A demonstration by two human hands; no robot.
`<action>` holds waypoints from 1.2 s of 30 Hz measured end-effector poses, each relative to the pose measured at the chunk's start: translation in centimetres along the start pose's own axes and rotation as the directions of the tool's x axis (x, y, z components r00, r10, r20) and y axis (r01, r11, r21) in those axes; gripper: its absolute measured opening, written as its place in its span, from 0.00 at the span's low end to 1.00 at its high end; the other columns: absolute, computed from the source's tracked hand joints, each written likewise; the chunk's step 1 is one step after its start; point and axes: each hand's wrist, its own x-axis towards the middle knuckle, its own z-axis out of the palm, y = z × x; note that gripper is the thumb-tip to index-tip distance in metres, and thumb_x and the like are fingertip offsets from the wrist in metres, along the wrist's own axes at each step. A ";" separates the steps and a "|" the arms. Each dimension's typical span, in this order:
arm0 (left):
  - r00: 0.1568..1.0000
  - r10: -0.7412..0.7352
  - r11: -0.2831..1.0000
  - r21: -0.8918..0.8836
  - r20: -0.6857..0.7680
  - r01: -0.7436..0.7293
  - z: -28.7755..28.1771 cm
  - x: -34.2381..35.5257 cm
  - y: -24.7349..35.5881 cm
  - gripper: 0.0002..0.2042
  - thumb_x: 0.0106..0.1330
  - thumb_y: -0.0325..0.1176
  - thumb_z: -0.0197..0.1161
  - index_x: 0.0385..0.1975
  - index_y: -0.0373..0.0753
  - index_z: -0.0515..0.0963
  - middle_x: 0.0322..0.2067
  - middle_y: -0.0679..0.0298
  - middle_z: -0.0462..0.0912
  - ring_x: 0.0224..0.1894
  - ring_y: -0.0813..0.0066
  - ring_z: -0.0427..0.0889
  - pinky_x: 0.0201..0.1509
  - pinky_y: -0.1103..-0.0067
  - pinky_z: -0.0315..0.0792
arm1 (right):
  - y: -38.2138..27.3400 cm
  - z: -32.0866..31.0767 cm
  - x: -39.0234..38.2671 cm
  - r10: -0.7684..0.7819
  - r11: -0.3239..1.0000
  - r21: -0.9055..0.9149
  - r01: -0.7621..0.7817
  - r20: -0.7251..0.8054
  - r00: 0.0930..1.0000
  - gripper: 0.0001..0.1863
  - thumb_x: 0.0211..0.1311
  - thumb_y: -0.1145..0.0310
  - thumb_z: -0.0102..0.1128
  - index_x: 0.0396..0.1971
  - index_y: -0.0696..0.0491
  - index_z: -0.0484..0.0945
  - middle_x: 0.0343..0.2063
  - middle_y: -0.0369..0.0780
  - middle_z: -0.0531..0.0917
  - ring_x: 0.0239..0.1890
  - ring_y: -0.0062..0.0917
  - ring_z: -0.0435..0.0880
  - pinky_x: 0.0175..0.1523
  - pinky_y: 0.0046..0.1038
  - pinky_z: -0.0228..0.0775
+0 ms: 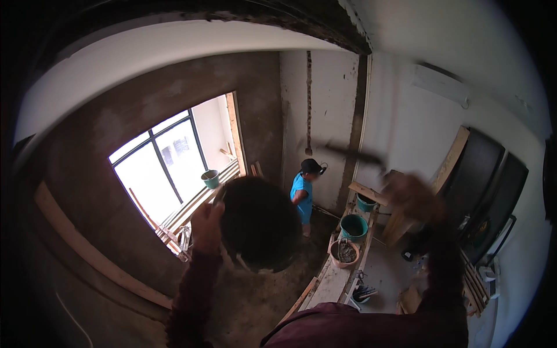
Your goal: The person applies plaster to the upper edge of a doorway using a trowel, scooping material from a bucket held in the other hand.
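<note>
My left hand (207, 225) is closed at the left edge of a dark, round, bowl-sized thing (261, 223). Pale smears show along its lower rim, and shadow hides what it is exactly. Out to the right, my raised right hand (413, 198) is smeared by motion. Its fingers look wrapped round the handle of a trowel (351, 152), whose long, thin, dark blade points left and is blurred too. The trowel is apart from the round thing.
On a plank scaffold (325, 288) stand a green bucket (354, 227) and an orange bucket (344, 253) of mortar. A person in a blue top (301, 194) stands beyond. Another green bucket (210, 178) sits by the window. Dark panels (484, 185) lean at the right wall.
</note>
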 end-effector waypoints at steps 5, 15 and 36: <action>1.000 -0.021 0.989 0.146 0.007 0.020 1.4 -1.9 -11.7 0.12 0.55 0.35 0.67 0.23 0.33 0.74 0.19 0.68 0.72 0.23 0.82 0.66 0.27 0.78 0.63 | -0.4 20.7 -0.5 -0.122 0.909 0.417 0.022 0.214 0.969 0.23 0.57 0.56 0.57 0.50 0.52 0.70 0.25 0.47 0.80 0.27 0.45 0.81 0.32 0.42 0.74; 0.992 -0.122 0.837 0.535 -0.030 0.119 -3.3 -5.3 -16.9 0.15 0.61 0.36 0.62 0.18 0.34 0.68 0.18 0.61 0.66 0.23 0.76 0.62 0.27 0.73 0.60 | -3.2 38.8 0.4 -0.407 0.798 0.565 0.209 0.249 0.879 0.18 0.49 0.64 0.58 0.42 0.46 0.72 0.32 0.41 0.81 0.32 0.37 0.82 0.34 0.38 0.75; 0.897 -0.281 0.784 0.458 -0.341 0.419 -6.7 -10.9 -5.7 0.15 0.61 0.38 0.65 0.18 0.37 0.71 0.16 0.79 0.59 0.19 0.89 0.55 0.21 0.84 0.49 | -14.1 35.6 7.8 -0.864 0.495 0.258 0.829 0.044 0.502 0.17 0.60 0.66 0.51 0.49 0.54 0.74 0.27 0.36 0.77 0.31 0.23 0.78 0.31 0.27 0.65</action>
